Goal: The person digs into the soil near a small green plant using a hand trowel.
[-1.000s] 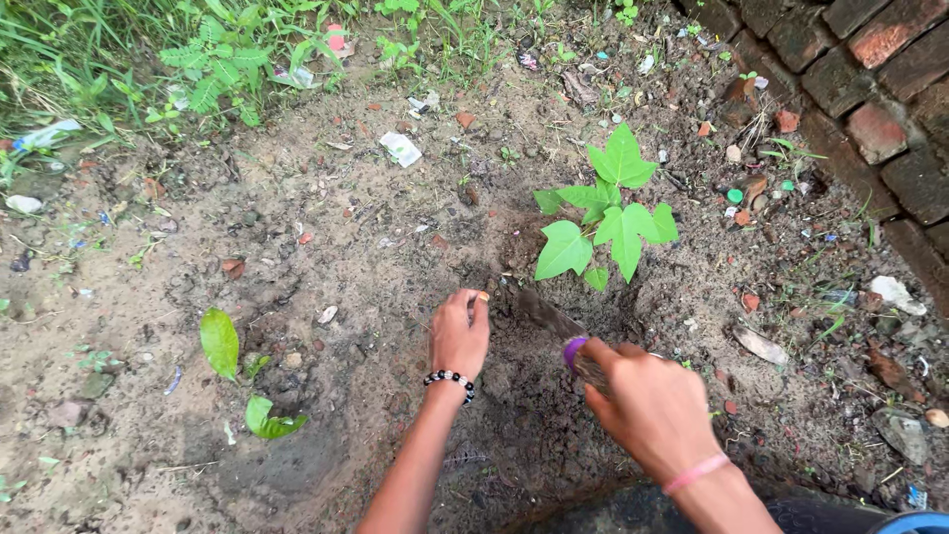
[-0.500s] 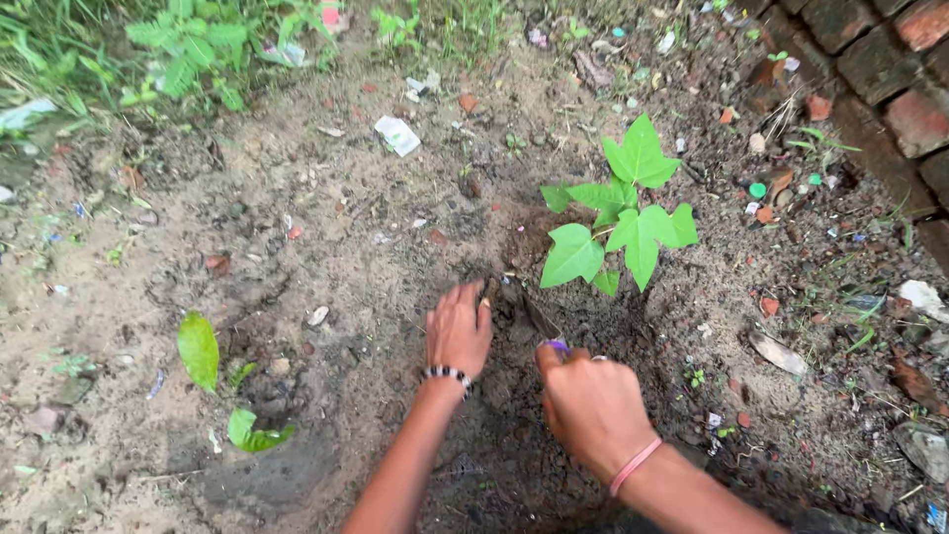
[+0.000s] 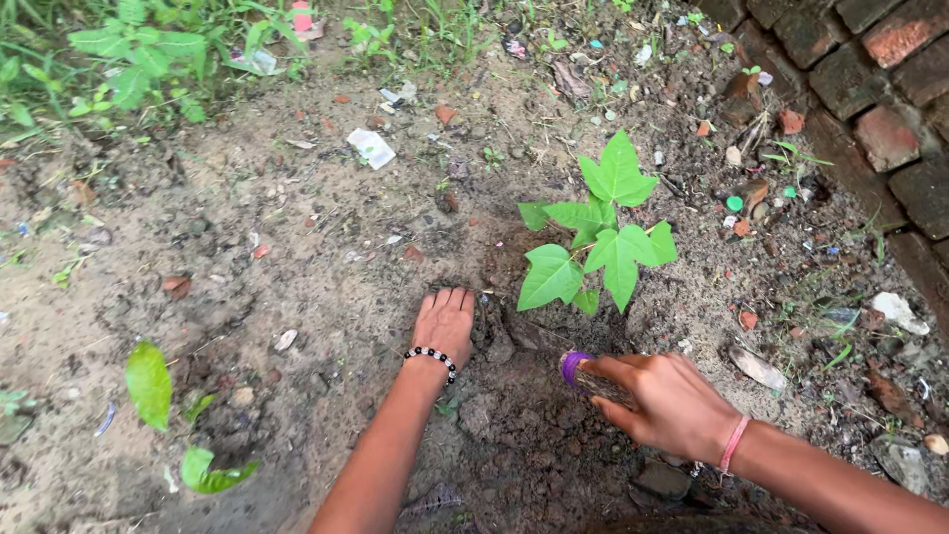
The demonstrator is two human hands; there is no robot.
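I hold a small digging tool with a purple collar in my right hand, fingers closed around its handle; the blade end points into the dark, loosened soil and is hard to make out against it. The tool lies low over the ground, just below the young sapling with its broad lobed green leaves. My left hand rests palm down on the soil just to the left of the sapling's base, fingers flat and together, holding nothing. A black-and-white bead bracelet sits on that wrist; a pink band circles my right wrist. Out to the left, well apart, a smaller seedling shows a couple of oval leaves. A brick wall runs along the upper right corner of the ground, and weeds and scraps of litter lie along the top.
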